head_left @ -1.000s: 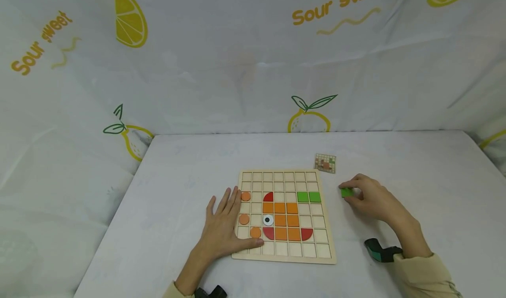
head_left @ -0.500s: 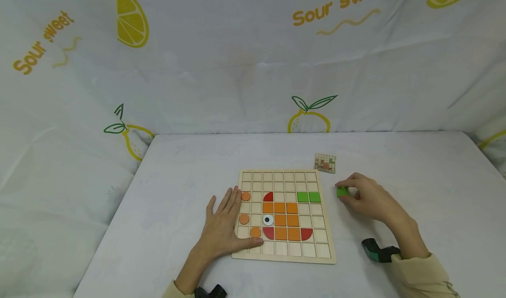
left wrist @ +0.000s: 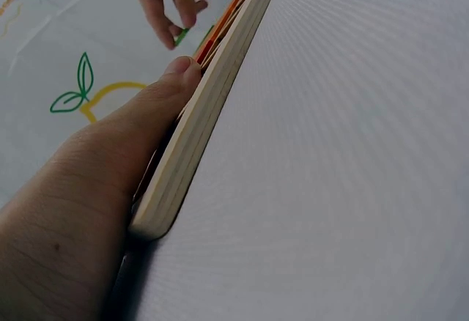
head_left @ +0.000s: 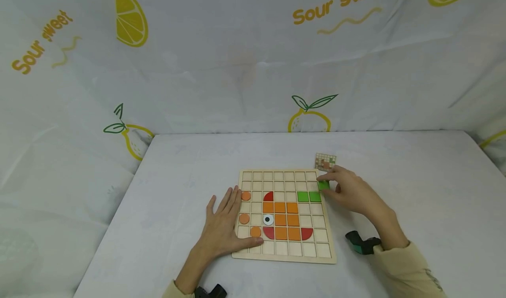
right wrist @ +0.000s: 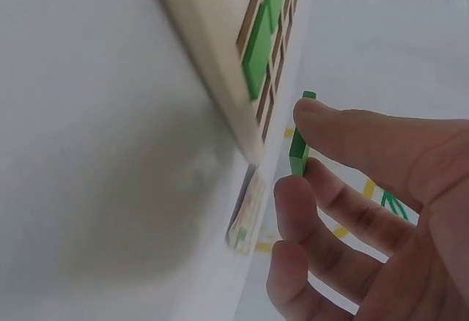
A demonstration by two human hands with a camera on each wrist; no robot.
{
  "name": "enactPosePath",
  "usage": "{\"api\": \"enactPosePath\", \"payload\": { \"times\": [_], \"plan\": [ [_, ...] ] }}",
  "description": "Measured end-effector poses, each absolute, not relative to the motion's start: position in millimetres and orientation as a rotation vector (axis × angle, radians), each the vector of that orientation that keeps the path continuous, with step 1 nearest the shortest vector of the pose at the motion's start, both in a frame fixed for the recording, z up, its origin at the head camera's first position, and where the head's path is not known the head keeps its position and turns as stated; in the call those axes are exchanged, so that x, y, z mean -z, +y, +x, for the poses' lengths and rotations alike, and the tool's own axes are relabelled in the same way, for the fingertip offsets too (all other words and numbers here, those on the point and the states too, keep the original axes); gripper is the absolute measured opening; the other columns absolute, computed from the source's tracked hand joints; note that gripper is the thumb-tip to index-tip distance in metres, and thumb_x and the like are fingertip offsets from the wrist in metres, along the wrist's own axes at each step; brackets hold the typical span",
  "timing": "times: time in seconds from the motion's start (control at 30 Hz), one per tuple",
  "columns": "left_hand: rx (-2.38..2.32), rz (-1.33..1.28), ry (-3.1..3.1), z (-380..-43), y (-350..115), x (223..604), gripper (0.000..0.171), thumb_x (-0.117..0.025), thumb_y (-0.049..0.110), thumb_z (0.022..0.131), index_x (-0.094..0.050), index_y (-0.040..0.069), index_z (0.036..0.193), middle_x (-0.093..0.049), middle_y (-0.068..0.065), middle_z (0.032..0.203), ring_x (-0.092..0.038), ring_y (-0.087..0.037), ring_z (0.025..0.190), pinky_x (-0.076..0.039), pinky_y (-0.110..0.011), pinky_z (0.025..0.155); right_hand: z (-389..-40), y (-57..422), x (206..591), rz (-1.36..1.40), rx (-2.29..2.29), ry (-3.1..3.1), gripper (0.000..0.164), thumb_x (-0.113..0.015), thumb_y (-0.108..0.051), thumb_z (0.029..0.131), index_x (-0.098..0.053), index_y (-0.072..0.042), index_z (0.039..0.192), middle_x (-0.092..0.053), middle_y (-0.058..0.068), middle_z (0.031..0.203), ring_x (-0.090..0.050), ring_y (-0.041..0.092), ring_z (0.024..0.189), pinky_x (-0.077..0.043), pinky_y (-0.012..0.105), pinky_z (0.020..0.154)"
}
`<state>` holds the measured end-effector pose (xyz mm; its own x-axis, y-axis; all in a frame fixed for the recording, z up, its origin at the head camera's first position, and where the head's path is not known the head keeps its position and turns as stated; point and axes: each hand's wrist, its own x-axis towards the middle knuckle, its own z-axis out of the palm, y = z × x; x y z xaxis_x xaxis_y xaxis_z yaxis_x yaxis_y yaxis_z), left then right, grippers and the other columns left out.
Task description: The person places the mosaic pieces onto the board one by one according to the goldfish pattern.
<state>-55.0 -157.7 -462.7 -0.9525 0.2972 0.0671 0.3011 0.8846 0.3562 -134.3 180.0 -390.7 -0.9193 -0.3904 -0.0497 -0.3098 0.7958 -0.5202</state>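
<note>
A wooden grid board (head_left: 278, 249) lies on the table with coloured pieces set in some cells. My left hand (head_left: 221, 232) rests on its left edge, fingers straight and thumb along the near left corner; the left wrist view shows that thumb (left wrist: 157, 101) against the board's rim. Between thumb and fingers my right hand (head_left: 353, 192) pinches a green square tile (right wrist: 299, 149), held over the board's upper right edge. Just below it, two green tiles (head_left: 309, 196) sit side by side in the third row. Orange squares (head_left: 280, 220), red quarter-circles (head_left: 269, 233) and an eye disc (head_left: 268, 219) fill cells mid-board.
A small pattern card (head_left: 325, 161) lies behind the board's upper right corner, close to my right fingers. Orange discs (head_left: 255, 232) sit in cells near my left hand. The white table (head_left: 158, 179) ends at a cloth backdrop printed with lemons.
My right hand has moved left and slightly away from me, carrying the green tile from beside the board to its upper right edge. The left hand has stayed in place.
</note>
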Motion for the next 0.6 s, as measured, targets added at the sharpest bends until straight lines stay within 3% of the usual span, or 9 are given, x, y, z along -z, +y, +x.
{"api": "enactPosePath", "payload": {
  "times": [0.1,0.17,0.23,0.33,0.4,0.5,0.6],
  "plan": [
    [0.575,-0.479,-3.040,-55.2,-157.5,462.8,0.134,-0.052,0.096,0.069,-0.021,0.004,0.163,-0.017,-0.008,0.172,-0.018,-0.028,0.161,-0.006,-0.067,0.123,-136.9,170.7,388.1,-0.567,0.761,2.832,0.029,-0.076,-0.010,0.090,-0.076,-0.004,0.118,-0.047,0.036,0.150,-0.069,0.040,0.102,-0.052,0.032,0.068],
    [0.573,-0.479,-3.041,-55.1,-157.4,462.8,0.134,-0.052,0.096,0.069,-0.021,0.004,0.163,-0.017,-0.008,0.172,-0.018,-0.028,0.161,-0.006,-0.067,0.123,-138.4,165.1,386.8,-0.575,0.748,2.831,0.029,-0.075,-0.010,0.090,-0.075,-0.004,0.119,-0.047,0.036,0.150,-0.069,0.036,0.095,-0.053,0.032,0.068],
    [0.569,-0.479,-3.042,-55.1,-157.3,462.7,0.134,-0.053,0.095,0.069,-0.021,0.004,0.163,-0.017,-0.008,0.172,-0.018,-0.028,0.161,-0.006,-0.067,0.122,-139.7,160.3,386.5,-0.590,0.742,2.837,0.029,-0.076,-0.010,0.089,-0.076,-0.004,0.118,-0.056,0.031,0.142,-0.068,0.033,0.094,-0.052,0.032,0.069],
    [0.570,-0.479,-3.043,-54.9,-157.0,462.0,0.134,-0.054,0.095,0.069,-0.021,0.004,0.163,-0.017,-0.008,0.172,-0.018,-0.028,0.161,-0.006,-0.067,0.122,-141.9,154.9,387.8,-0.599,0.749,2.834,0.029,-0.077,-0.008,0.089,-0.076,-0.005,0.118,-0.064,0.023,0.126,-0.057,0.019,0.079,-0.050,0.030,0.068],
    [0.567,-0.479,-3.042,-54.8,-157.0,461.6,0.134,-0.054,0.094,0.069,-0.021,0.004,0.163,-0.017,-0.009,0.172,-0.018,-0.028,0.161,-0.006,-0.067,0.122,-142.5,151.9,389.2,-0.599,0.752,2.837,0.028,-0.077,-0.009,0.089,-0.076,-0.005,0.117,-0.066,0.018,0.116,-0.060,0.025,0.086,-0.052,0.034,0.070],
    [0.565,-0.482,-3.038,-54.6,-157.1,461.6,0.134,-0.054,0.095,0.069,-0.022,0.004,0.162,-0.018,-0.009,0.172,-0.019,-0.028,0.161,-0.007,-0.067,0.122,-142.9,147.6,391.0,-0.606,0.754,2.843,0.027,-0.077,-0.009,0.089,-0.077,-0.006,0.116,-0.068,0.014,0.110,-0.063,0.037,0.107,-0.057,0.049,0.085],
    [0.560,-0.483,-3.032,-54.5,-157.1,461.4,0.134,-0.053,0.095,0.069,-0.022,0.003,0.162,-0.019,-0.009,0.172,-0.019,-0.029,0.161,-0.007,-0.068,0.122,-143.6,143.2,391.7,-0.635,0.753,2.846,0.027,-0.078,-0.009,0.088,-0.077,-0.005,0.115,-0.069,0.012,0.105,-0.066,0.034,0.102,-0.049,0.062,0.104]
  ]
}}
